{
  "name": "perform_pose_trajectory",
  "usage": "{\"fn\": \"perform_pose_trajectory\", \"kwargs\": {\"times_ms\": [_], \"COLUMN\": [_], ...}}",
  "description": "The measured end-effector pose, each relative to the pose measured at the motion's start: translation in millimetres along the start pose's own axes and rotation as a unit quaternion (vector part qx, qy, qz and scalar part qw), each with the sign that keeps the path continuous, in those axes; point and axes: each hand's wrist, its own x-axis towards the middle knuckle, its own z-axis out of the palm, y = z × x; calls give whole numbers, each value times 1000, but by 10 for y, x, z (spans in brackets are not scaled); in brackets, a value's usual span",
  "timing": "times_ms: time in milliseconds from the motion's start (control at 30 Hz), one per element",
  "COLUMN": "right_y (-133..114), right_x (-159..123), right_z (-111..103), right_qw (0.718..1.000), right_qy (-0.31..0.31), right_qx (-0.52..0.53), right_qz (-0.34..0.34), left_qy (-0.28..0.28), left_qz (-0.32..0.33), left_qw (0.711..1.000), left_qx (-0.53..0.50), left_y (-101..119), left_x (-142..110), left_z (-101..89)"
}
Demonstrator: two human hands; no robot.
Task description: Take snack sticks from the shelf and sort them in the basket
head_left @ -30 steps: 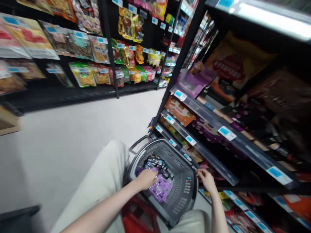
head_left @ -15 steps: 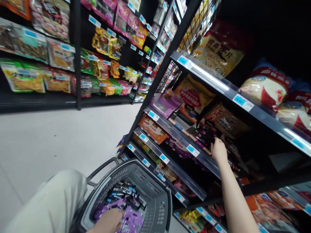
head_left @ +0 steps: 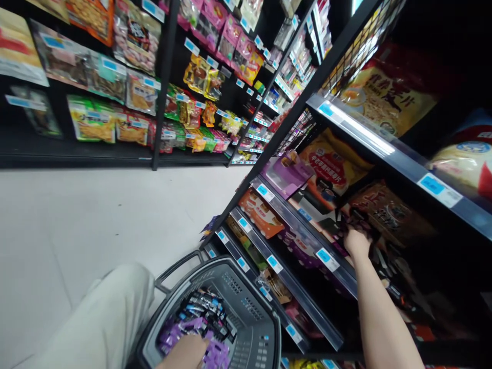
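Note:
My right hand (head_left: 357,243) reaches into a shelf compartment among small dark and purple packets (head_left: 357,223). Its fingertips are buried in them, so their grip does not show. Low in the picture, my left hand (head_left: 188,351) is inside a grey shopping basket (head_left: 249,307) and touches shiny purple packets (head_left: 217,353); its fingers are hidden. Small black and blue packets (head_left: 207,305) lie beside the purple ones in the basket. Behind my right hand leans a brown bag with Chinese lettering (head_left: 392,210).
The shelf edge (head_left: 303,230) with price labels runs under my right forearm. Above it is another shelf edge (head_left: 384,146) holding large food bags. A bent knee (head_left: 119,302) is left of the basket handle (head_left: 179,266). Snack racks (head_left: 161,102) stand across the pale floor (head_left: 154,215).
The view has swung, so the shelves appear further right and lower. My right hand has moved further in, over the dark packets. My left hand stays on the purple packets.

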Motion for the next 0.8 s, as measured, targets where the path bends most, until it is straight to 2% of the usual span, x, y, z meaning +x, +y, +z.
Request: {"fn": "perform_pose_trajectory", "kwargs": {"times_ms": [100,167,267,333,367,433,467,533,600,667,733,800], "right_y": [63,126,166,88,5,-243,-400,-743,-1076,-1347,-1521,-1589], "right_x": [-24,-17,-98,-318,-494,-971,-1259,-1885,-2503,-3041,-3459,-3750], "right_z": [-101,-244,-551,-744,-808,-839,-802,-643,-432,-241,-107,-23], "right_qw": [991,965,882,812,775,698,659,582,514,460,428,418], "right_qy": [94,168,309,366,368,316,278,141,-7,-108,-168,-205], "right_qx": [39,93,226,368,451,603,657,758,806,820,824,824], "right_qz": [83,179,275,267,248,225,237,258,294,323,330,324], "left_qy": [-10,-9,4,25,38,53,47,26,31,42,25,7], "left_qz": [-3,8,19,11,10,18,27,46,83,106,100,75], "left_qw": [998,998,999,1000,998,979,955,877,794,746,740,762], "left_qx": [57,62,51,5,-43,-196,-292,-478,-601,-656,-665,-643], "left_y": [60,87,101,102,103,113,122,151,189,229,258,266], "left_x": [-22,-36,-26,14,42,99,121,135,106,50,-7,-48], "left_z": [-38,-43,-25,-11,-8,-22,-40,-98,-168,-221,-235,-213]}}
